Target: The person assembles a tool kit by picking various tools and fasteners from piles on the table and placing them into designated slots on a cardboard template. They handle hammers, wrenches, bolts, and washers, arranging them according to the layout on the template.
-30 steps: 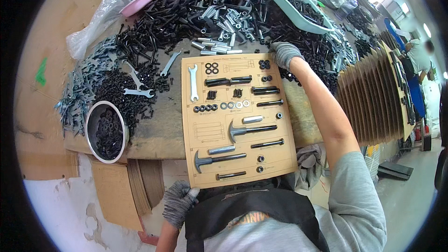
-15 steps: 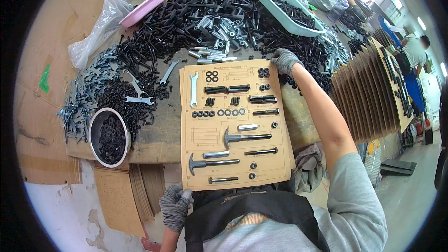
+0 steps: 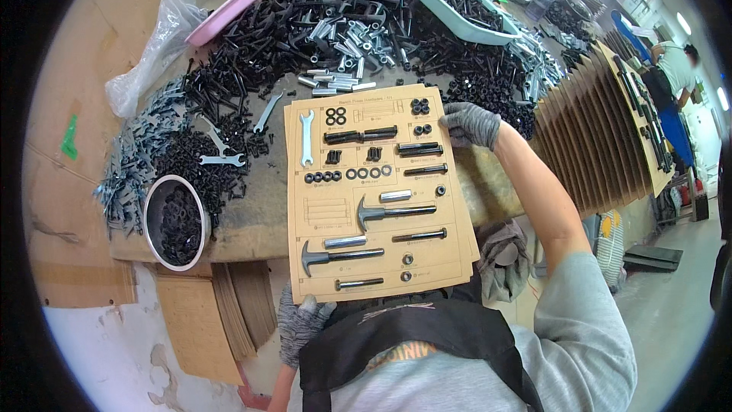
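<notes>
A brown cardboard hardware card (image 3: 320, 217) lies over the table's near edge, with more card showing beneath it. On it sit an open-end wrench (image 3: 307, 139), black bolts (image 3: 360, 135), rows of nuts and washers (image 3: 368, 173), silver sleeves (image 3: 345, 242) and two T-shaped black handles (image 3: 341, 256). My right hand (image 3: 471, 125), in a grey knit glove, is closed on the card's upper right edge. At its lower left corner my left hand (image 3: 302, 326), gloved alike, grips the bottom edge; some of its fingers are hidden.
Behind the card are heaped black bolts (image 3: 236, 91) and silver sleeves (image 3: 343, 42). A white bowl (image 3: 204, 217) of black parts stands left, below loose wrenches (image 3: 221, 159). Pink (image 3: 229, 11) and pale green trays (image 3: 457, 19) rest on the heap. Upright cardboard sheets (image 3: 579, 137) stand right; a person (image 3: 675, 69) is beyond.
My left hand has moved from beside the card's lower left corner onto its bottom edge. The card and my right hand sit slightly further left and the view has shifted a little.
</notes>
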{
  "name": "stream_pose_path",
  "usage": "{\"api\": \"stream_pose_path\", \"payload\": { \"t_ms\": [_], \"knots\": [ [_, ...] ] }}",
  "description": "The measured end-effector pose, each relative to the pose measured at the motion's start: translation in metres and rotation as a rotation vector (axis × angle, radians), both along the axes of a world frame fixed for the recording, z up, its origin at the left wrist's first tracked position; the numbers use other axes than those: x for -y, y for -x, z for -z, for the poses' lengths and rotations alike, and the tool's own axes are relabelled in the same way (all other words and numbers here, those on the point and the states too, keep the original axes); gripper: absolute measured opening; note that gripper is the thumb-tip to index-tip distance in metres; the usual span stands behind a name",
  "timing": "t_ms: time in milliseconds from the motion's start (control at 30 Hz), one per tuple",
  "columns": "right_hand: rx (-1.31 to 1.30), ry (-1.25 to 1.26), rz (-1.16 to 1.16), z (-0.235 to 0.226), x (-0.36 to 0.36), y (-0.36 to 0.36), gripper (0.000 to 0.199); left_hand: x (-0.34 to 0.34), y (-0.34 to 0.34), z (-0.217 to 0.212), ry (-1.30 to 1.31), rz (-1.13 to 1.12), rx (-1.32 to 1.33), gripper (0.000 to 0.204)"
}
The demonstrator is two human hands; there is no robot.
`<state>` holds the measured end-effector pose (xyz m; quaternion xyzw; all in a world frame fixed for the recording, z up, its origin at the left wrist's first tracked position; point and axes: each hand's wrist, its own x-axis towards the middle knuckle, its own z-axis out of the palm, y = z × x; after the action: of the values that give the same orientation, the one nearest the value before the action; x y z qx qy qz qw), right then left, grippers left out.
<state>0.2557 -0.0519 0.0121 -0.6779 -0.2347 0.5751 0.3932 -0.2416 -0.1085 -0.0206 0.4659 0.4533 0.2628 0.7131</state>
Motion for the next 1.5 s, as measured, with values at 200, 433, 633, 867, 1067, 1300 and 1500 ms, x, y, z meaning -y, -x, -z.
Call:
{"api": "stream_pose_path", "payload": {
  "t_ms": [200,433,633,867,1067,1300,1500],
  "knots": [
    [-0.045,-0.161,0.181,0.011,0.016,0.007,0.022,-0.001,-0.011,-0.025,0.034,-0.131,0.107,0.046],
    [-0.012,-0.287,0.172,-0.046,0.023,-0.001,0.02,-0.035,-0.018,-0.078,0.001,-0.161,0.165,0.049],
    [0.043,-0.414,0.309,-0.129,0.029,-0.017,0.024,-0.097,-0.038,-0.144,-0.027,-0.09,0.268,0.051],
    [0.003,-0.721,0.364,-0.237,0.04,-0.005,0.028,-0.189,-0.049,-0.203,-0.132,0.14,0.426,0.051],
    [0.128,-0.651,0.579,-0.269,0.108,-0.123,0.029,-0.221,-0.171,-0.267,-0.196,0.575,0.515,0.028],
    [0.26,-0.669,0.712,-0.31,0.221,-0.168,0.018,-0.203,-0.311,-0.298,0.04,0.633,0.594,0.026],
    [0.39,-0.536,1.041,-0.318,0.329,-0.218,0.006,-0.163,-0.455,-0.288,0.045,0.764,0.583,0.028]
  ]
}}
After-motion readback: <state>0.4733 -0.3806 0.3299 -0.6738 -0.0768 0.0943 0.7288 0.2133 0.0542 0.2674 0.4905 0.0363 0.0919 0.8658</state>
